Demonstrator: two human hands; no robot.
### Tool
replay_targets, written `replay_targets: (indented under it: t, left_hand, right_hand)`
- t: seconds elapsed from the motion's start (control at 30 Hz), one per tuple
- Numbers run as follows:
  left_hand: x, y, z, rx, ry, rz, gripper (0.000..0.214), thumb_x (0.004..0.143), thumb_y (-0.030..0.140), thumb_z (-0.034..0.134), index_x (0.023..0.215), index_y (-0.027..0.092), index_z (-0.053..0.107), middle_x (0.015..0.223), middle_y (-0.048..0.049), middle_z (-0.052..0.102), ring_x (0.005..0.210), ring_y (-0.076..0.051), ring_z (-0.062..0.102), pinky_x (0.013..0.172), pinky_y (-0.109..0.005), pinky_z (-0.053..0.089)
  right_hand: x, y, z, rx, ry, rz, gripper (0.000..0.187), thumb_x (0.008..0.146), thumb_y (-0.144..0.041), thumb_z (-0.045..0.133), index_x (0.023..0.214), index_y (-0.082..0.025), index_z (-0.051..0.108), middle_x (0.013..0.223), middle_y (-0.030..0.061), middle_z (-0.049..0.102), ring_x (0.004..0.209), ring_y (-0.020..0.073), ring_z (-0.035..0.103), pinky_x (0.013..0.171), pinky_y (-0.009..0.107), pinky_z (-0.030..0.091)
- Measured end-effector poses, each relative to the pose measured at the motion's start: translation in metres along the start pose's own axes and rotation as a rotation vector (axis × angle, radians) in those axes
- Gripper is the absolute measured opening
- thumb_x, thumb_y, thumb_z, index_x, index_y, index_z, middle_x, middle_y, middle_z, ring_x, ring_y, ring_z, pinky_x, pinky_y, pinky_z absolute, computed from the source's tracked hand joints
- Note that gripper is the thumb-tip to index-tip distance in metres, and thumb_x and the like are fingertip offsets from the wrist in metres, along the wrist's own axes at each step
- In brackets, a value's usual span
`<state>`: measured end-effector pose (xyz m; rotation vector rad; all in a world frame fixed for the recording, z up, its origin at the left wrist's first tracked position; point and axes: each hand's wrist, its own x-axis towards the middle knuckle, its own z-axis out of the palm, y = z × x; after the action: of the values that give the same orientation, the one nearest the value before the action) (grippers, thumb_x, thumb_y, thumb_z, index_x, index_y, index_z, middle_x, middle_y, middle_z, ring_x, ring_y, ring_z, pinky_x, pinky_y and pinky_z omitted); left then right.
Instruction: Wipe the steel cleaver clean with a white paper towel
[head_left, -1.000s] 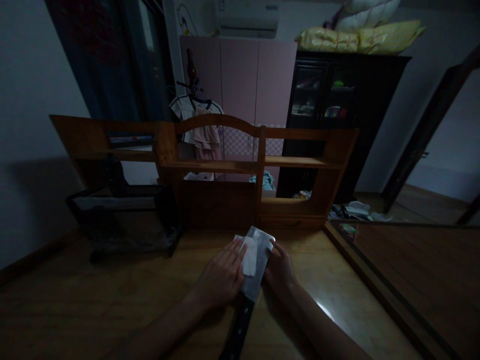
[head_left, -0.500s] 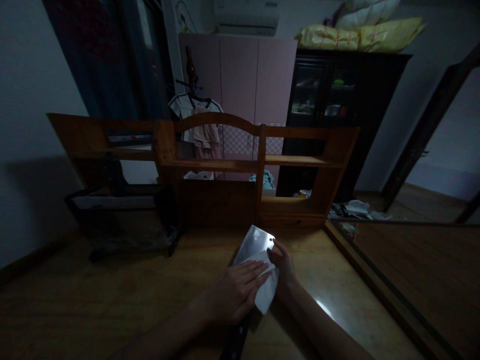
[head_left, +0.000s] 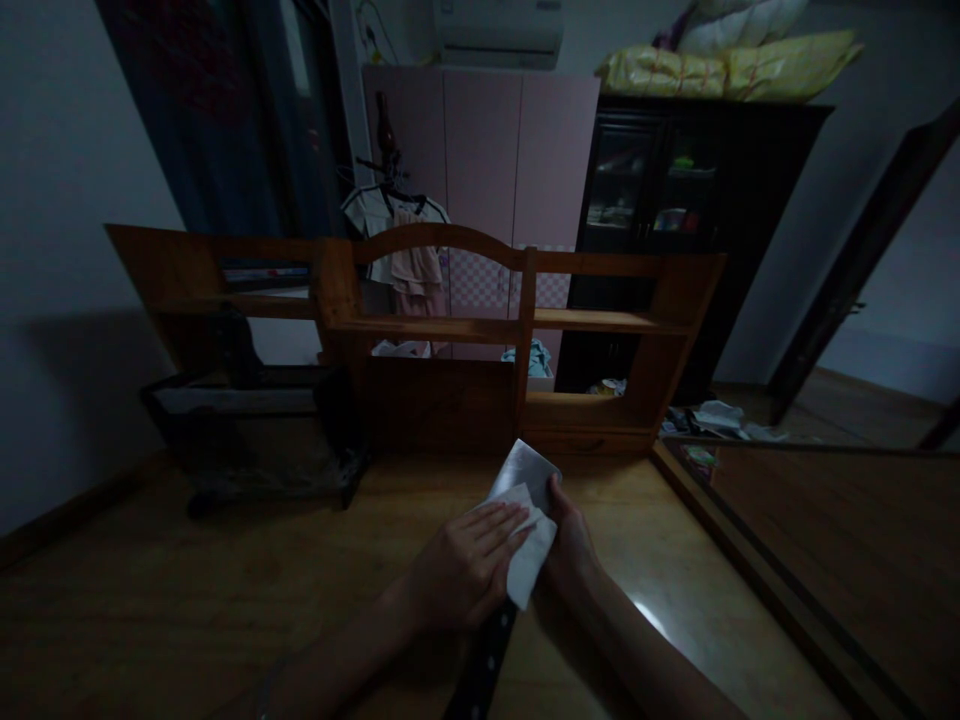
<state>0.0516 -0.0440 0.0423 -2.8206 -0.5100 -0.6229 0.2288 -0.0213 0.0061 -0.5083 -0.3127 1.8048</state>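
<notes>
A cleaver with a broad shiny blade [head_left: 519,466] points away from me, its black riveted handle [head_left: 489,655] toward me. My right hand [head_left: 571,535] grips the blade's right edge near the far corner, the thumb on top. Under the fingers of my left hand [head_left: 476,560] lies a white paper tissue [head_left: 531,565], pressed flat against the blade. The left fingers are held together over the tissue. Part of the blade is hidden beneath the tissue and the left hand.
The wooden tabletop [head_left: 300,590] spreads under my hands. A wooden shelf unit [head_left: 450,330] stands along its back edge. At the left is a dark-framed glass tank [head_left: 255,440]. A raised wooden edge [head_left: 720,540] runs along the right.
The tissue and my left hand have shifted slightly up along the blade. The cleaver has moved a little to the right and away, and more of its handle shows.
</notes>
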Motion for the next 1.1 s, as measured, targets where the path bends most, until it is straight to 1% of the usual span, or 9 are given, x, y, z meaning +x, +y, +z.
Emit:
replay_targets:
  t: [0.23, 0.43, 0.53, 0.63, 0.7, 0.8, 0.93, 1.0, 1.1]
  left_hand:
    - [-0.007, -0.016, 0.007, -0.009, 0.111, -0.214, 0.049, 0.093, 0.013, 0.034, 0.141, 0.012, 0.044, 0.147, -0.0104, 0.043, 0.138, -0.020, 0.037, 0.112, -0.040, 0.038]
    - [-0.011, -0.018, 0.008, -0.078, 0.209, -0.265, 0.048, 0.094, 0.013, 0.030, 0.138, 0.015, 0.048, 0.143, -0.0100, 0.048, 0.132, -0.021, 0.046, 0.107, -0.041, 0.044]
    - [-0.014, -0.022, 0.009, -0.105, 0.256, -0.355, 0.047, 0.095, 0.014, 0.030, 0.138, 0.016, 0.049, 0.142, -0.0094, 0.050, 0.129, -0.020, 0.050, 0.106, -0.041, 0.045]
    - [-0.016, -0.027, 0.009, -0.138, 0.293, -0.450, 0.047, 0.096, 0.015, 0.028, 0.139, 0.019, 0.047, 0.143, -0.0063, 0.048, 0.130, -0.018, 0.048, 0.108, -0.039, 0.044]
    - [-0.016, -0.029, 0.008, -0.158, 0.305, -0.441, 0.048, 0.097, 0.015, 0.027, 0.141, 0.020, 0.045, 0.145, -0.0052, 0.046, 0.133, -0.018, 0.044, 0.110, -0.039, 0.041]
    - [-0.014, -0.025, 0.007, -0.168, 0.245, -0.314, 0.049, 0.096, 0.014, 0.026, 0.143, 0.018, 0.042, 0.148, -0.0053, 0.042, 0.137, -0.018, 0.038, 0.114, -0.041, 0.035]
    - [-0.008, -0.014, 0.006, -0.172, 0.053, -0.161, 0.048, 0.096, 0.015, 0.030, 0.142, 0.016, 0.042, 0.148, -0.0064, 0.042, 0.139, -0.017, 0.034, 0.116, -0.039, 0.031]
    - [-0.005, -0.012, 0.007, -0.178, -0.006, -0.184, 0.046, 0.097, 0.017, 0.031, 0.141, 0.016, 0.044, 0.147, -0.0067, 0.044, 0.138, -0.016, 0.036, 0.116, -0.037, 0.031]
    - [-0.006, -0.017, 0.011, -0.202, -0.007, -0.285, 0.045, 0.099, 0.020, 0.028, 0.140, 0.019, 0.045, 0.146, -0.0052, 0.045, 0.137, -0.015, 0.038, 0.115, -0.036, 0.032]
  right_hand:
    - [0.006, 0.003, -0.001, -0.002, 0.076, -0.092, 0.035, 0.092, -0.039, 0.051, 0.103, -0.009, 0.065, 0.087, 0.0116, 0.074, 0.073, 0.0205, 0.070, 0.073, 0.032, 0.056]
    - [0.004, 0.002, 0.003, -0.037, 0.078, -0.085, 0.035, 0.094, -0.040, 0.048, 0.098, -0.010, 0.067, 0.083, 0.0101, 0.075, 0.072, 0.0213, 0.070, 0.073, 0.033, 0.055]
    - [0.003, 0.001, 0.005, -0.051, 0.103, -0.098, 0.032, 0.094, -0.037, 0.047, 0.096, -0.011, 0.067, 0.082, 0.0086, 0.075, 0.071, 0.0204, 0.070, 0.075, 0.032, 0.055]
    - [0.001, 0.000, 0.010, -0.045, 0.117, -0.088, 0.032, 0.095, -0.036, 0.045, 0.094, -0.013, 0.068, 0.079, 0.0073, 0.075, 0.068, 0.0196, 0.070, 0.074, 0.032, 0.056]
    - [0.001, 0.000, 0.012, -0.053, 0.123, -0.083, 0.033, 0.096, -0.036, 0.044, 0.093, -0.013, 0.068, 0.078, 0.0073, 0.075, 0.068, 0.0197, 0.070, 0.073, 0.032, 0.056]
    - [0.003, 0.000, 0.011, -0.040, 0.089, -0.089, 0.032, 0.096, -0.034, 0.045, 0.095, -0.012, 0.068, 0.082, 0.0080, 0.075, 0.074, 0.0194, 0.071, 0.075, 0.031, 0.056]
    - [0.010, 0.002, 0.002, -0.021, 0.015, -0.039, 0.034, 0.094, -0.036, 0.047, 0.098, -0.008, 0.068, 0.088, 0.0119, 0.075, 0.079, 0.0201, 0.071, 0.077, 0.029, 0.056]
    - [0.014, 0.004, -0.003, -0.031, 0.028, -0.052, 0.035, 0.095, -0.034, 0.044, 0.096, -0.008, 0.068, 0.086, 0.0116, 0.074, 0.077, 0.0195, 0.071, 0.076, 0.029, 0.055]
    - [0.018, 0.006, -0.007, -0.091, 0.096, -0.073, 0.036, 0.097, -0.034, 0.042, 0.092, -0.010, 0.068, 0.081, 0.0093, 0.074, 0.070, 0.0173, 0.069, 0.069, 0.028, 0.055]
